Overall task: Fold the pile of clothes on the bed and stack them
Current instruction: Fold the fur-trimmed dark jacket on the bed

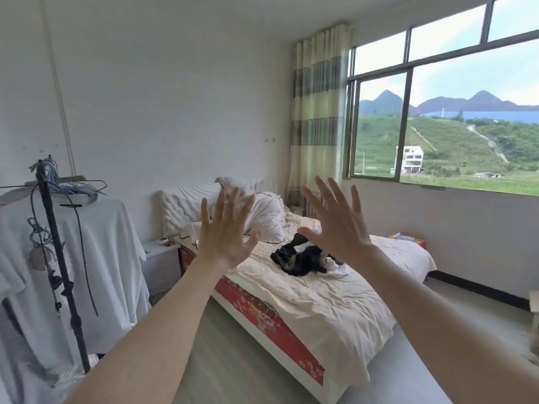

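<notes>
A small pile of clothes (303, 259), mostly black with some white pieces, lies unfolded in the middle of the bed (329, 313), which has a cream sheet. My left hand (226, 231) and my right hand (335, 223) are raised in the air in front of me, fingers spread wide, backs toward the camera. Neither hand touches anything. The pile sits well beyond both hands, and my right hand hides part of its far side.
A clothes rack (58, 258) with a white T-shirt and hangers stands at the left. A white nightstand (163, 263) sits beside the bed's head, pillows (262, 214) lie against the headboard. A wide window (446, 112) fills the right wall. Grey floor runs between me and the bed.
</notes>
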